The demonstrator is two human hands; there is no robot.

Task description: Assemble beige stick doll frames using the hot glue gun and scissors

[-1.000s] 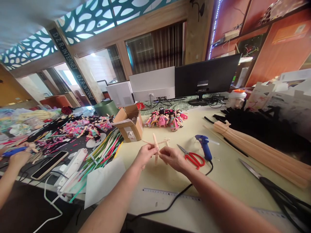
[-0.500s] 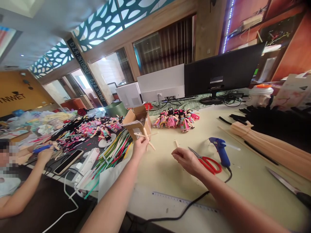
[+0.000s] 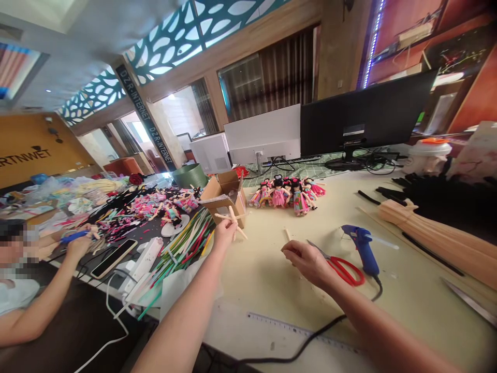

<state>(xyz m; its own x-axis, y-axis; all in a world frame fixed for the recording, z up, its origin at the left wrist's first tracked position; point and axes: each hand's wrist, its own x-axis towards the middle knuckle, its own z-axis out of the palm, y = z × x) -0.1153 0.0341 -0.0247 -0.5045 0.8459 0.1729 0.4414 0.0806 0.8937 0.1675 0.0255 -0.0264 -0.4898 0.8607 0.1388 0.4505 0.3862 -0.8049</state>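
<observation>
I hold a small cross of pale stems [image 3: 232,217] pinched in my left hand [image 3: 224,232], raised just in front of the open cardboard box [image 3: 225,194]. My right hand [image 3: 306,260] is closed on a short pale stem piece [image 3: 286,234] whose tip pokes up above the fingers; it sits just left of the red-handled scissors [image 3: 341,268] and near the blue glue gun [image 3: 363,247]. As I judge it, the bare frame is joined but undressed, unlike the finished dolls [image 3: 289,194] grouped further back on the table [image 3: 272,280]. A bundle of pale stems [image 3: 435,235] lies unused at right. A co-worker's hand [image 3: 79,244] works well apart at left
</observation>
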